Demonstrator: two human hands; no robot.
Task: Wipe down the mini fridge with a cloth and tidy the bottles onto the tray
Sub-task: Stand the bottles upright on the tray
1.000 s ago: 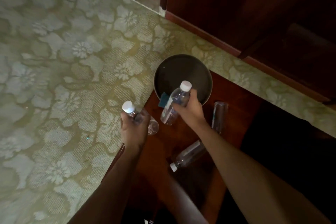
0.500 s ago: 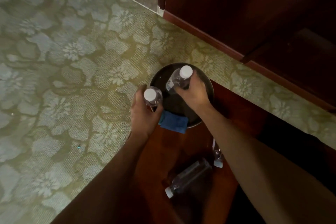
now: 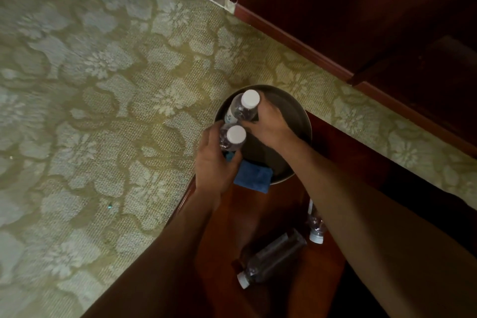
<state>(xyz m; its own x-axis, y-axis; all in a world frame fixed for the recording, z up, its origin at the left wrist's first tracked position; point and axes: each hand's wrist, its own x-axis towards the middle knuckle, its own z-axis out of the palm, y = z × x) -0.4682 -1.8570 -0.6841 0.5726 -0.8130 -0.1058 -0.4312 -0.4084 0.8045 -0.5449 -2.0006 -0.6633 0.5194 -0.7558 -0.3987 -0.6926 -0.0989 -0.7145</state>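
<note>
Gripping a white-capped bottle (image 3: 231, 138) upright, left hand (image 3: 213, 162) at the near-left rim of the round dark tray (image 3: 296, 116). Just beyond, touching it, second bottle (image 3: 244, 108) tilted over the tray, grasped by right hand (image 3: 268, 124). Blue cloth (image 3: 254, 175) draped over the tray's near edge onto the wooden top (image 3: 335, 152). Nearer, lying flat: one bottle (image 3: 271, 258), and another (image 3: 316, 227) partly hidden under the right forearm. Patterned carpet (image 3: 103, 85) far left.
</note>
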